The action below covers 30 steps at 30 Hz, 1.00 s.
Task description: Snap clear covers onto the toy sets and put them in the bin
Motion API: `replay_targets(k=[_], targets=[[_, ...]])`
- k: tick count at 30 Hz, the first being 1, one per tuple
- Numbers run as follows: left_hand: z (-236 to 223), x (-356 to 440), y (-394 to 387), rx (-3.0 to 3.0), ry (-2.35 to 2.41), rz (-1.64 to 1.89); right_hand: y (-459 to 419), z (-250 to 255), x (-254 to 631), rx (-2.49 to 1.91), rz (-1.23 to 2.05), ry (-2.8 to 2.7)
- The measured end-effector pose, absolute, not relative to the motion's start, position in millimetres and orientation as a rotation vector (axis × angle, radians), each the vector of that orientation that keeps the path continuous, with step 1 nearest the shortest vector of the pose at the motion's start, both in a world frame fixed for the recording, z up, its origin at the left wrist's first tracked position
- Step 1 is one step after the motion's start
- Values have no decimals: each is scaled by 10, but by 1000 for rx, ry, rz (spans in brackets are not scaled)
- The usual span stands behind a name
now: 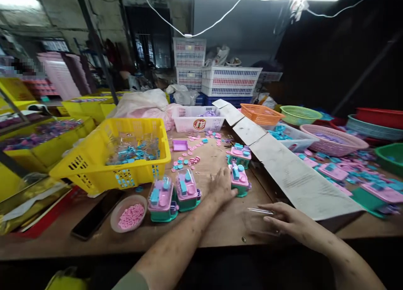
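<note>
My right hand [291, 218] grips a clear plastic cover [256, 223] by its right side, just above the table's front part. My left hand [222, 184] is open and reaches over the middle of the table, slightly blurred. Its thumb is beside a pink and green toy kitchen set [239, 178] with blue pieces on top; whether they touch I cannot tell. Behind that stands a similar toy set [239, 155]. Left of my forearm are two more sets, one at the left [162, 197] and one beside it [188, 189], which seem to have clear covers on.
A yellow basket [94, 172] holds clear covers and blue pieces. Nearby are a bowl of pink pieces [131, 214] and a phone [96, 214]. Small pink and blue parts lie farther back. A long cardboard strip [273, 164] separates the right side, with heaped parts and baskets.
</note>
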<state>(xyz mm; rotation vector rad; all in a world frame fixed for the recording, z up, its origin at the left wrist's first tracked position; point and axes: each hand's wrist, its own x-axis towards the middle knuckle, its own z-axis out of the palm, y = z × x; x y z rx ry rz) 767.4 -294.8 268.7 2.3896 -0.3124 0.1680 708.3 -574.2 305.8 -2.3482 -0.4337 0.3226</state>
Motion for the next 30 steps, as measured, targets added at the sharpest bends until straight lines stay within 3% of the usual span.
replay_targets(k=[7,11,14,18,22,30], targets=[[2457,7170,-2772,2199,-261,291,-5456,2583,7314,-2736,-45,-112],[2398,7130,-2714,2135,-245,263,-5087,2389,7077,-2883,-97,16],[2378,7021,-2658,2136,-235,254,-5060,2550,6854,-2748,-214,-81],[2259,6773,-2551,2057,-362,376,-5216,3132,6601,-2508,-405,-381],[2074,6544,-2461,1984,-513,511,-4969,3623,6573,-2303,-154,-635],[2026,6464,-2450,1902,-525,487,-4194,3611,6817,-2465,-74,-1006]])
